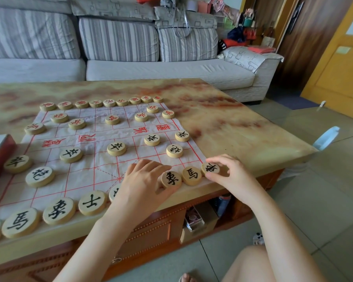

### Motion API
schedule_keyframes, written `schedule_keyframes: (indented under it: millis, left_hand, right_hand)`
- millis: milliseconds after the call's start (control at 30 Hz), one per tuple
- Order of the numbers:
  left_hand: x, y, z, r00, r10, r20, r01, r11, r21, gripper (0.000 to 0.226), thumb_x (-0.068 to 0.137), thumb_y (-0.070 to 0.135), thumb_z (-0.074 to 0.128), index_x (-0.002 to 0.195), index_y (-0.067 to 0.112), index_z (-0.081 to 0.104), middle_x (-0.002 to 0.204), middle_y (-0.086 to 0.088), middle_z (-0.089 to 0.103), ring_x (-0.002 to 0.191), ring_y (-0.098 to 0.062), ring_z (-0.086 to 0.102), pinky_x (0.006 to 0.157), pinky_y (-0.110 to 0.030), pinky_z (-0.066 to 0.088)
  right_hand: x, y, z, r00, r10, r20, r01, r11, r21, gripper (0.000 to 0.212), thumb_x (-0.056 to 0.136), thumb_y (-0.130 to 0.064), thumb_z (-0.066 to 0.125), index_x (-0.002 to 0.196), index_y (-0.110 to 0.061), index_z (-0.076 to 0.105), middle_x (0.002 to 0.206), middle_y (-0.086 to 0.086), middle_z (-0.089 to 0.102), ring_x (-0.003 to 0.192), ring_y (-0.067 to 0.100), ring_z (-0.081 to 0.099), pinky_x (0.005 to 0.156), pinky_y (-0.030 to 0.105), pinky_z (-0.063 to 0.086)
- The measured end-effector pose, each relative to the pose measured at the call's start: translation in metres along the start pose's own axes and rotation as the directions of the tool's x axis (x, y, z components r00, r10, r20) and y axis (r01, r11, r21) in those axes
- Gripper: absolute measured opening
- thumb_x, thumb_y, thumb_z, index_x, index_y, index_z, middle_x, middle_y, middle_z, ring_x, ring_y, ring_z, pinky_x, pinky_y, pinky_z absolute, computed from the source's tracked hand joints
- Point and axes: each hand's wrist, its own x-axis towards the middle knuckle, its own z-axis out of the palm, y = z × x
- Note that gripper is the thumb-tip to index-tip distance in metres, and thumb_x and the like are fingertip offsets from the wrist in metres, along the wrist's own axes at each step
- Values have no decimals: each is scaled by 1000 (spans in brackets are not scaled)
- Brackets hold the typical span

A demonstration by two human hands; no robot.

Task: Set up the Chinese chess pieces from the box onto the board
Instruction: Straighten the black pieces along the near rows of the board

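A paper chess board (102,159) with red lines lies on the marble table. Red-lettered pieces (109,103) line its far edge, and black-lettered pieces fill the near side. My left hand (145,180) pinches a black elephant piece (171,179) on the near row. It also covers part of another piece (114,193). My right hand (226,171) pinches a black chariot piece (211,168) at the board's near right corner. A black horse piece (192,176) sits between those two. The dark red box (0,157) stands at the left edge.
The table edge (212,190) runs just under the near row of pieces. A striped grey sofa (130,58) stands behind the table. Below the tabletop, a shelf (200,218) holds small boxes. My knee (253,265) is at the lower right over a tiled floor.
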Motion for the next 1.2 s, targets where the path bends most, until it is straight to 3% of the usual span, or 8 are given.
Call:
schedule_keyframes:
  millis: [133,233,367,500,633,833,1000,1200]
  left_hand:
    - [-1,-2,-2,1000,-11,26,11,1000,5,58,72,65,38,110,29,64,104,12,67,105,-15,56,88,-32,36]
    - [-1,-3,-3,999,-18,38,18,1000,7,61,71,65,36,112,30,62,107,12,66,108,-14,54,91,-31,35]
    - [0,-5,-2,999,-17,50,17,1000,7,62,71,66,34,114,30,61,109,13,65,110,-14,52,91,-31,33]
    - [-1,-5,-1,998,-16,53,15,1000,8,59,72,65,36,112,30,62,106,13,66,108,-14,53,89,-30,33]
    - [0,-6,-1,998,-20,55,20,1000,11,59,71,63,36,112,30,62,105,12,66,107,-16,54,89,-32,34]
    - [-1,-5,-2,997,-16,71,15,1000,2,63,70,65,32,114,30,61,108,13,66,110,-14,52,89,-30,30]
    - [-1,-5,-4,997,-22,68,22,1000,2,64,70,65,31,114,30,61,108,12,66,110,-15,52,91,-31,32]
    - [-1,-5,-5,996,-27,80,28,1000,-6,67,69,66,28,116,31,60,110,12,65,112,-14,50,93,-31,31]
  right_hand:
    - [2,1,3,997,74,-23,-73,996,56,45,73,-37,74,115,-27,59,101,-12,49,94,4,47,71,10,34]
    - [-4,4,-5,996,84,22,-87,985,151,54,74,-38,73,123,-35,52,116,-20,45,101,-5,45,77,12,35]
    - [-10,5,-9,984,86,158,-105,988,114,60,84,-24,65,132,-49,39,134,-24,41,107,5,44,81,19,35]
    - [-6,5,-4,994,62,90,-71,993,98,54,83,-21,66,129,-42,46,121,-20,52,82,-9,44,71,9,33]
    - [-1,5,1,998,68,-6,-67,994,82,50,76,-26,74,121,-30,55,100,-18,48,82,-5,43,70,11,33]
    - [-1,7,2,996,86,16,-88,988,126,57,70,-36,78,122,-30,54,105,-19,47,92,-4,45,75,16,35]
    - [-8,5,-5,995,91,47,-96,989,108,56,81,-25,70,130,-37,47,106,-25,48,72,-14,44,69,9,35]
    - [-7,1,-2,995,101,8,-101,990,96,48,78,-24,73,123,-30,54,102,-20,48,77,-7,44,67,9,33]
